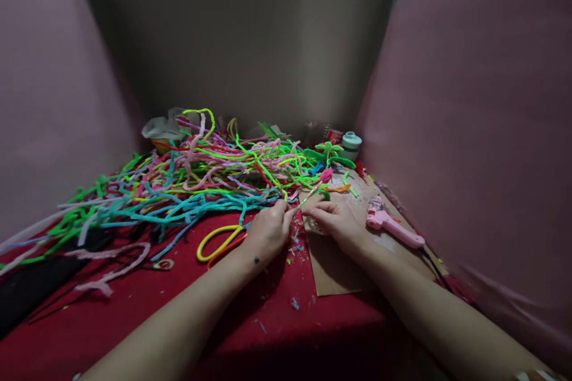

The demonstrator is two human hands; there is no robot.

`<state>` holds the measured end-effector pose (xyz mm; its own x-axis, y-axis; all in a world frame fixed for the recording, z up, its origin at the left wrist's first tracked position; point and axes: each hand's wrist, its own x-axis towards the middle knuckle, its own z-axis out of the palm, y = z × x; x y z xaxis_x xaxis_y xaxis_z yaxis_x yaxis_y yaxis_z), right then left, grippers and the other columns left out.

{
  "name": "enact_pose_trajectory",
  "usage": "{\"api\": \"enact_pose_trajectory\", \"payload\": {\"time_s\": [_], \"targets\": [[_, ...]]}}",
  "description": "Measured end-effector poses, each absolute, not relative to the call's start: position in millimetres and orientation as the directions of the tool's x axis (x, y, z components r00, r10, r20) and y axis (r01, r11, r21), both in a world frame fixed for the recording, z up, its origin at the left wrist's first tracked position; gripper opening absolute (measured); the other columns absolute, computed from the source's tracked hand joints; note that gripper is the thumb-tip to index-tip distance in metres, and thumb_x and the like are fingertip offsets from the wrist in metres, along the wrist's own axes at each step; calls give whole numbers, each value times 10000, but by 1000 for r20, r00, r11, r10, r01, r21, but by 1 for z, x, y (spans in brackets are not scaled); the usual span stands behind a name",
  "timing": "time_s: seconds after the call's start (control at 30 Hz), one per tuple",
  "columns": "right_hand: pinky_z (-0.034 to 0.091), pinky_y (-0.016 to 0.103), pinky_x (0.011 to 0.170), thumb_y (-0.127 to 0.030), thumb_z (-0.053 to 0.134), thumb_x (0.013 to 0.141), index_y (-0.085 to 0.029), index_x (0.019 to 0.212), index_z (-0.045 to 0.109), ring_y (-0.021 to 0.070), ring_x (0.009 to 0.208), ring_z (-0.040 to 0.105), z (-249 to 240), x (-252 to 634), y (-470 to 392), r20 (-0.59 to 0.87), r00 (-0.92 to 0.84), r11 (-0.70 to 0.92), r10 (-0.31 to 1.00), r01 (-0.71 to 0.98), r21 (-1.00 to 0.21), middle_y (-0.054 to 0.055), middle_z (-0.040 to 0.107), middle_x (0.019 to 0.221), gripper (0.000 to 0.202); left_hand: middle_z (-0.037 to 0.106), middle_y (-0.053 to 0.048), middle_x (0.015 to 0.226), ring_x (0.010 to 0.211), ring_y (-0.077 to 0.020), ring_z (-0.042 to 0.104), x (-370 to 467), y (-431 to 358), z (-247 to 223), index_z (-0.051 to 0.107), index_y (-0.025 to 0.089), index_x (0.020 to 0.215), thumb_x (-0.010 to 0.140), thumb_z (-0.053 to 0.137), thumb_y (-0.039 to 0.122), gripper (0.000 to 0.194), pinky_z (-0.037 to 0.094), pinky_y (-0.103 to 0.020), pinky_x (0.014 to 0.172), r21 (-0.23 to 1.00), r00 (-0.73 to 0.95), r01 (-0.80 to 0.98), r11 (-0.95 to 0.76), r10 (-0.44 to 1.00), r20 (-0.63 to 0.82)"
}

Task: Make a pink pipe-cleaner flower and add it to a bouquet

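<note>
A thin pink-and-white stem [313, 191] with a fuzzy pink bud [326, 175] at its upper end slants up from between my hands. My left hand [270, 227] is closed around its lower part, the fingertips partly hidden behind the knuckles. Close beside it, my right hand [338, 221] has its thumb and forefinger pinched together near the stem's low end; what lies in that pinch is too small to make out. Scissors [220, 242] with yellow and orange handles lie by my left wrist, partly under it. Beneath my right hand is a cardboard sheet [333, 265].
A big tangled heap of coloured pipe cleaners [223, 175] covers the back and left of the red cloth [250, 303]. On the cardboard's right rests a pink glue gun [393, 225] with a black cord. Behind stand a green pipe-cleaner flower [329, 150] and a pale lidded jar [351, 141].
</note>
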<state>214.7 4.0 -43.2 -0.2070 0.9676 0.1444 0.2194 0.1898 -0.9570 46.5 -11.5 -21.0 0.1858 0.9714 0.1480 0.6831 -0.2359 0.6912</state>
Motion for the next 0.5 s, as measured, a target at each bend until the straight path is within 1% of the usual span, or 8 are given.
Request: {"api": "enact_pose_trajectory", "payload": {"time_s": [0.03, 0.07, 0.1, 0.13, 0.23, 0.27, 0.37, 0.5], "targets": [[194, 244, 466, -441, 574, 740, -154, 573, 580, 80, 476, 278, -44, 215, 4, 147, -209, 193, 967, 224, -955, -42, 349, 486, 333, 633, -29, 700, 665, -162, 619, 42, -13, -15, 519, 197, 793, 874, 397, 320, 191, 420, -252, 598, 605, 190, 748, -271, 962, 196], [200, 244, 465, -435, 570, 742, -155, 583, 595, 83, 478, 289, -44, 215, 4, 147, -213, 196, 966, 230, -953, -37, 363, 487, 323, 650, -51, 795, 755, -185, 623, 36, -15, -9, 527, 197, 835, 878, 394, 328, 191, 414, -267, 635, 474, 199, 829, -298, 948, 248], [207, 245, 466, -423, 570, 742, -156, 590, 607, 85, 479, 299, -44, 216, 4, 144, -220, 197, 965, 237, -951, -34, 376, 489, 310, 651, -62, 852, 800, -198, 617, 28, -18, -2, 528, 198, 861, 888, 370, 331, 208, 404, -278, 657, 359, 211, 880, -310, 934, 289], [213, 246, 467, -408, 573, 742, -157, 598, 618, 87, 480, 308, -43, 216, 4, 141, -227, 196, 964, 243, -950, -31, 388, 491, 293, 650, -64, 874, 801, -203, 615, 18, -21, 3, 523, 200, 872, 889, 364, 341, 213, 395, -283, 656, 270, 227, 914, -304, 933, 280], [226, 247, 472, -367, 578, 743, -157, 644, 653, 86, 484, 325, -42, 217, 3, 135, -241, 196, 961, 250, -948, -27, 428, 513, 244, 642, -77, 836, 761, -244, 616, -13, -33, 8, 504, 203, 841, 861, 379, 418, 249, 360, -299, 587, 23, 207, 977, -210, 975, 85], [230, 247, 474, -362, 577, 745, -156, 667, 663, 85, 487, 330, -42, 217, 3, 134, -244, 196, 961, 249, -949, -25, 441, 523, 236, 638, -88, 856, 760, -253, 616, -22, -37, 6, 498, 201, 849, 846, 392, 421, 245, 351, -299, 572, -31, 180, 983, -179, 983, 34], [240, 247, 478, -368, 577, 747, -153, 699, 675, 87, 499, 345, -41, 217, 2, 123, -261, 191, 958, 255, -948, -20, 463, 539, 242, 624, -101, 923, 777, -241, 608, -39, -45, -7, 486, 200, 862, 827, 400, 373, 196, 354, -294, 581, -36, 170, 984, -173, 983, -64], [248, 240, 478, -346, 573, 737, -153, 682, 669, 88, 508, 363, -37, 218, 2, 90, -285, 173, 954, 280, -944, -20, 470, 542, 222, 615, -66, 800, 672, -204, 582, -50, -46, -15, 495, 196, 885, 793, 404, 275, 151, 338, -283, 560, 45, 170, 985, -166, 977, -126]]}}
